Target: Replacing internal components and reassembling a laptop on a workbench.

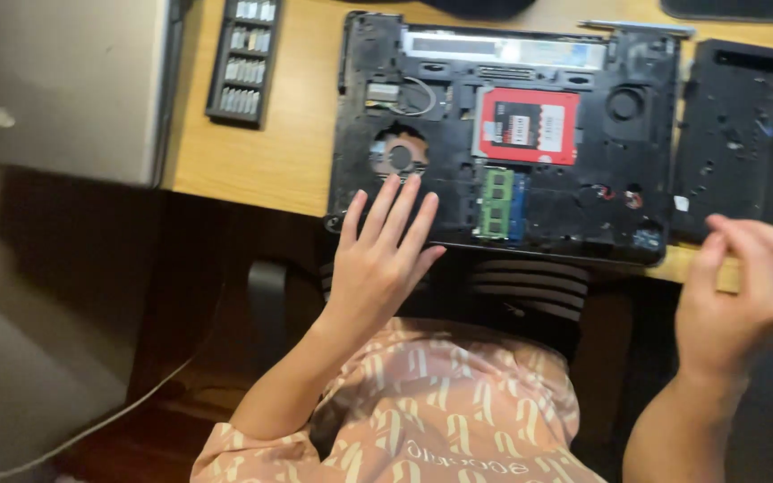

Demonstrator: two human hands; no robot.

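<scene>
1. Black plastic sits under the left hand (385, 259): its fingers are spread wide and flat on the near edge of the opened laptop (503, 134), just below the fan (400, 154), gripping nothing. My guess is that it presses down to keep the machine from sliding.
2. Out at the right, the right hand (744, 291) hovers near the desk's front edge, fingers curled loosely; it is blurred, and I cannot tell whether it pinches anything small.
3. Underside up, the laptop lies across the wooden desk (270, 152), its front edge overhanging slightly towards the person's lap. The red-labelled drive (530, 125) and green memory sticks (496, 201) are exposed.
4. Just beside it on the right lies the removed black cover panel (740, 134), close to the right hand.
5. Further left, a bit set (243, 58) stands well apart, with bare desk between it and the laptop.
</scene>
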